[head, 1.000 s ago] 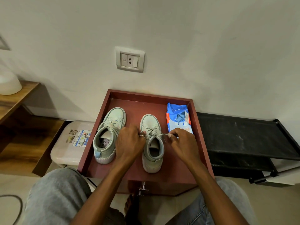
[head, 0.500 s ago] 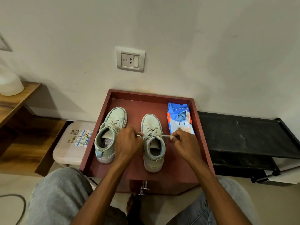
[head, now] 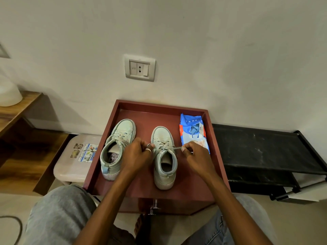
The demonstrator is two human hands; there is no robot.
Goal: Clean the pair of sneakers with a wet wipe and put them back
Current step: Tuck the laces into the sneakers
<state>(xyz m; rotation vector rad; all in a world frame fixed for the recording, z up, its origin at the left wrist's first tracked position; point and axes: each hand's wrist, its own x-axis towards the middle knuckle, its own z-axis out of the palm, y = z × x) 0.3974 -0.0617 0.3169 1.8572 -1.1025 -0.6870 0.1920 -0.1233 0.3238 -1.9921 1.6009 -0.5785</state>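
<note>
Two pale green high-top sneakers stand toes to the wall on a dark red tray-topped table. The left sneaker is untouched. Over the right sneaker, my left hand pinches one lace end at the shoe's left side, and my right hand pinches the other lace end, which is stretched taut to the right. A blue wet wipe pack lies flat at the tray's right side, just beyond my right hand.
A black low shelf stands to the right of the tray. A beige plastic stool with stickers sits at the left, beside wooden shelving. A wall socket is above. My knees are below the tray's front edge.
My hands have drawn slightly apart, and the lace end in my right hand has been pulled out farther to the right and tauter.
</note>
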